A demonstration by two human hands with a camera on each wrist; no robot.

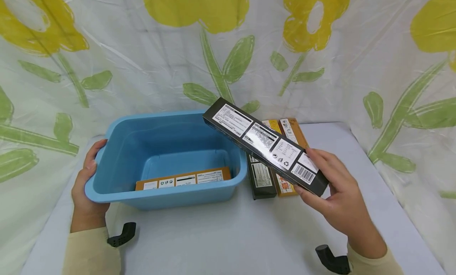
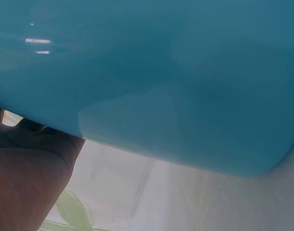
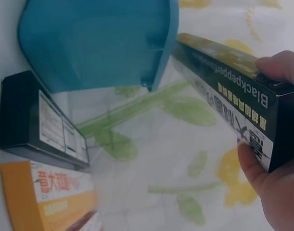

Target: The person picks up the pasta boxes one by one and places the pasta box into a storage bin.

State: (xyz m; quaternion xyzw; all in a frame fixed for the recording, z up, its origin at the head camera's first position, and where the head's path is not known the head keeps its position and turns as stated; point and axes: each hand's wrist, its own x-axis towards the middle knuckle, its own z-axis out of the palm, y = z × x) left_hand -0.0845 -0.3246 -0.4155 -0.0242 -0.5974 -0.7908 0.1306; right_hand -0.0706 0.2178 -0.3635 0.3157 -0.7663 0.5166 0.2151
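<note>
My right hand (image 1: 342, 196) pinches one end of a long black pasta box (image 1: 263, 138), thumb on one side and fingers on the other. The box is raised and slants up to the left, its far end over the right rim of a blue plastic tub (image 1: 164, 196). White label panels and a barcode face up; the right wrist view shows "Blackpepper" lettering on another side. At the tub's left end my left hand (image 1: 85, 184) grips the rim, some fingers hidden behind it. Inside the tub, along the near wall, lies an orange box (image 1: 183, 180).
Right of the tub, partly hidden beneath the raised box, another black box (image 1: 263, 182) lies beside an orange box (image 1: 286, 186). The pale tabletop (image 1: 221, 235) ends at a hanging flower-print sheet (image 1: 142, 69).
</note>
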